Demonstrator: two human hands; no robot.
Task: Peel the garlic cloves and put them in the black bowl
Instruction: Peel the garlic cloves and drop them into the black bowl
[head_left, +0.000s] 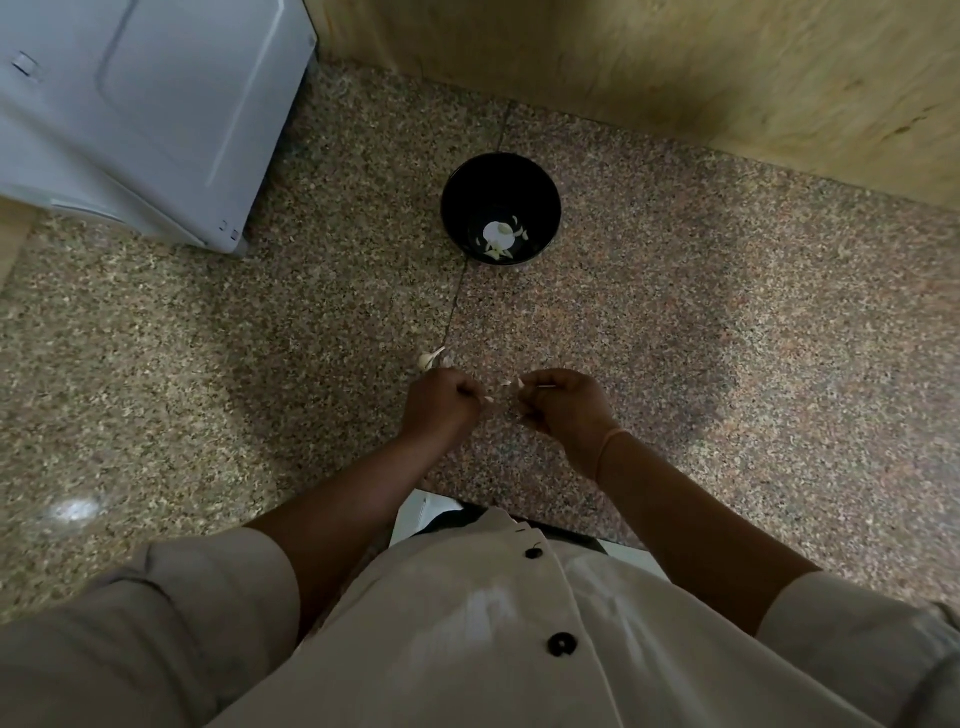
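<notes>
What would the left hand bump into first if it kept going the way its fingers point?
Probably the right hand: the left hand faces it across a small gap, with only the garlic bits they pinch in between. Depth is hard to judge.

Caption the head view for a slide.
Left hand and right hand pinch garlic over the speckled counter; black bowl beyond holds garlic pieces.
</notes>
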